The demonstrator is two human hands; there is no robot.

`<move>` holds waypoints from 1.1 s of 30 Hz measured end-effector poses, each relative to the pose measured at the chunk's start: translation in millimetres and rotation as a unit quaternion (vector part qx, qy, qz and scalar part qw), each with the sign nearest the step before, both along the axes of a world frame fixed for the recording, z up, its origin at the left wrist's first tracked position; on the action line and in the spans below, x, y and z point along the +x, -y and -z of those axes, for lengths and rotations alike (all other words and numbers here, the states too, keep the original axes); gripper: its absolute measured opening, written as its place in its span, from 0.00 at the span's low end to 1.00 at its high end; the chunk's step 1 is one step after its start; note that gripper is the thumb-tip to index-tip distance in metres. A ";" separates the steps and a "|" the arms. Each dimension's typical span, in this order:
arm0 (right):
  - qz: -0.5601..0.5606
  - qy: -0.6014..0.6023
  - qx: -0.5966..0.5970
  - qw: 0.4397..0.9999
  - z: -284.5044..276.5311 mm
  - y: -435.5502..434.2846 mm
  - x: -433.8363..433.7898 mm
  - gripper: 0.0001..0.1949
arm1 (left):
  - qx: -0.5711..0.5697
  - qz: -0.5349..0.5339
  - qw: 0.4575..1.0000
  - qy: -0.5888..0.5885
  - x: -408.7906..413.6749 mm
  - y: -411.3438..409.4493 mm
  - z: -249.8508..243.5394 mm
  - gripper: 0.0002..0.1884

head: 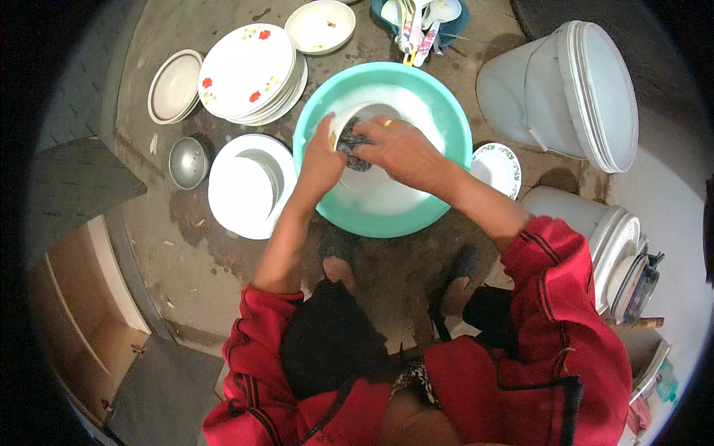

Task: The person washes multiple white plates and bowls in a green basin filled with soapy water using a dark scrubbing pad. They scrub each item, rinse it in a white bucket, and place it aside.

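A green plastic basin stands on the floor in front of me, with whitish sudsy water in it. My left hand grips the near-left rim of a pale bowl, which is tilted over the basin. My right hand presses a dark grey scrubbing pad against the inside of the bowl, and a ring shows on one finger. Part of the bowl is hidden behind both hands. How deep its lower side sits in the water cannot be told.
Left of the basin are stacked floral plates, cream bowls, a metal bowl and white dishes. A white dish and several spoons lie beyond. Rightward stand a lidded bucket, a floral-rimmed plate and another bucket.
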State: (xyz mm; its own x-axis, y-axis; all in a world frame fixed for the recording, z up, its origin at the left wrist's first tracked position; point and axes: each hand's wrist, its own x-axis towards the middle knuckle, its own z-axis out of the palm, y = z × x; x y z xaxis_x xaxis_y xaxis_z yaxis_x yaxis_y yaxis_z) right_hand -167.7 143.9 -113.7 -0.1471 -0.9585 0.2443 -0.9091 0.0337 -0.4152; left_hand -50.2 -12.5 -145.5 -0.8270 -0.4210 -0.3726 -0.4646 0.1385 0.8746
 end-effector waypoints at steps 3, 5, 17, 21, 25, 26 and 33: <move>-0.018 -0.082 -0.042 0.996 11.7 5.2 -22.6 0.10 | 0.089 0.028 0.995 -0.035 -0.4 -6.4 -10.1 0.38; 0.038 -0.093 -0.062 0.993 25.5 4.9 -22.1 0.10 | 0.002 0.023 0.998 -0.061 4.7 -11.7 -8.9 0.41; 0.197 0.002 0.008 0.980 52.5 -6.4 34.7 0.22 | -0.284 0.092 0.936 -0.189 21.1 -35.0 -13.8 0.41; 0.120 0.072 0.057 0.989 65.4 -28.4 41.8 0.26 | -0.400 0.139 0.877 -0.225 26.0 -24.6 -7.4 0.38; 0.185 0.198 0.311 0.911 45.4 -31.3 48.6 0.20 | -0.271 -0.045 0.935 -0.224 51.4 -3.1 -14.3 0.32; 0.215 0.226 0.255 0.915 48.2 -35.1 51.6 0.17 | -0.330 -0.065 0.896 -0.289 62.6 12.8 -12.8 0.32; 0.249 0.305 0.261 0.881 85.9 -62.2 33.5 0.19 | 0.176 -0.465 0.864 -0.079 161.5 85.3 -41.0 0.23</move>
